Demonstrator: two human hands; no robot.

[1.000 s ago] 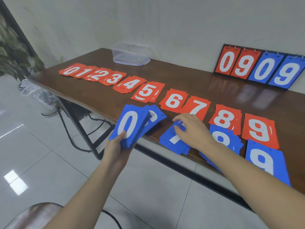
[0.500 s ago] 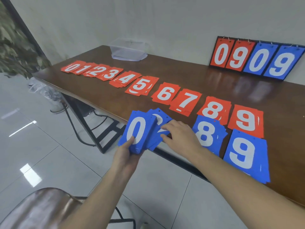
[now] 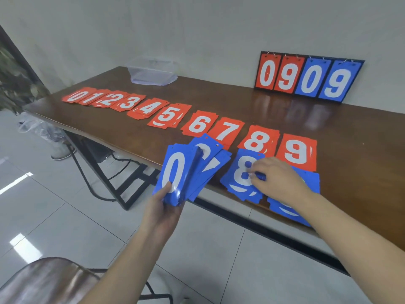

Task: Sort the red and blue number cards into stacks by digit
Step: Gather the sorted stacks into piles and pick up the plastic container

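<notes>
Your left hand (image 3: 163,212) holds a fanned stack of blue cards (image 3: 186,172) off the near edge of the bench (image 3: 219,102), grip closed round its lower end, thumb on the top card's white 0. Behind that card, parts of other digits show.

Your right hand (image 3: 278,179) is over the blue 8 pile (image 3: 241,174) at the bench's near edge, fingertips (image 3: 254,176) curled onto the top card; whether they pinch it or only press, cannot tell. The blue 9 pile (image 3: 291,211) lies just beside, mostly under your forearm.

Red piles (image 3: 197,126), 0 to 9, run in a row across the bench. A flip scoreboard (image 3: 309,77) reading 0909 stands at the wall; a clear plastic tub (image 3: 153,71) sits at the far edge.
</notes>
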